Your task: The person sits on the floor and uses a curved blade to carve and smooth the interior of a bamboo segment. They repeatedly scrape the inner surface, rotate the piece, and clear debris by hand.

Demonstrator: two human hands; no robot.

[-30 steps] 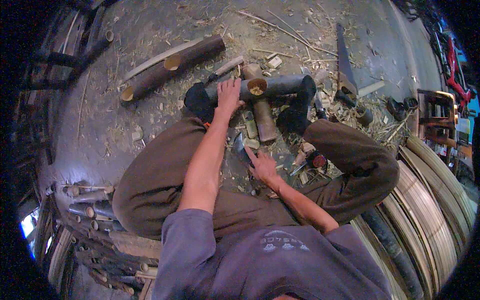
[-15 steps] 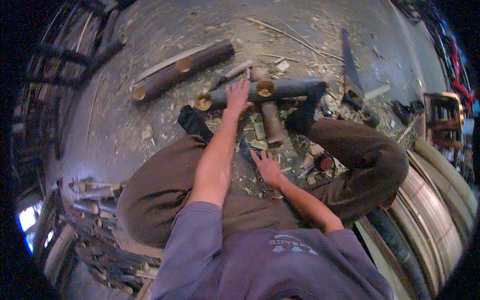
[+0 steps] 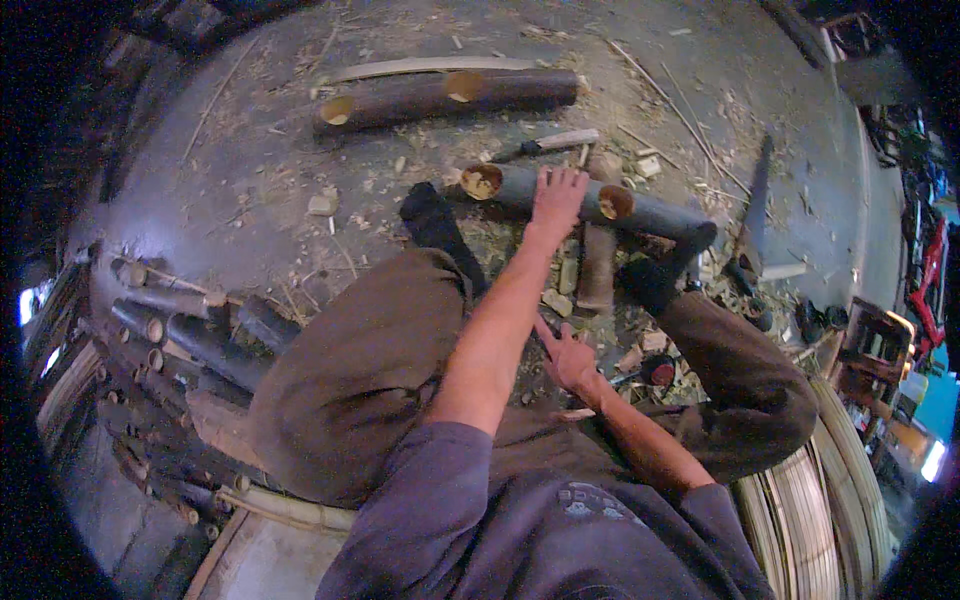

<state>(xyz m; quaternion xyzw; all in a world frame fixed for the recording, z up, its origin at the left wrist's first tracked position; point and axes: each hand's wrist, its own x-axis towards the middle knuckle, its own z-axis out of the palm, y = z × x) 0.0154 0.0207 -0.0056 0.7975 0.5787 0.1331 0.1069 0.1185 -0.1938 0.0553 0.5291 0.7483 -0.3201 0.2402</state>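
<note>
A dark bamboo tube [image 3: 660, 216] with two round openings cut in its upper side lies across in front of me. My left hand [image 3: 560, 203] is laid over it between the openings, its fingers curving over the far side. Under the tube, a brown log piece [image 3: 597, 265] lies crosswise. My right hand [image 3: 570, 362] is low between my legs, just right of my left forearm, fingers apart and apparently holding nothing. A hammer-like tool with a pale handle [image 3: 565, 140] rests beyond the tube. My feet in dark socks are at the tube's two ends.
Farther off lies another brown bamboo tube [image 3: 400, 103] with two openings, beside a pale strip [image 3: 435, 67]. A saw [image 3: 757, 205] is at the right, near a red round object [image 3: 659, 370]. Bamboo offcuts [image 3: 190, 340] pile up at the left; chips litter the floor.
My view has turned, so the scene sits farther right. My left hand stays on the bamboo tube. My right hand stays low; the dark object by its fingers is now out of sight.
</note>
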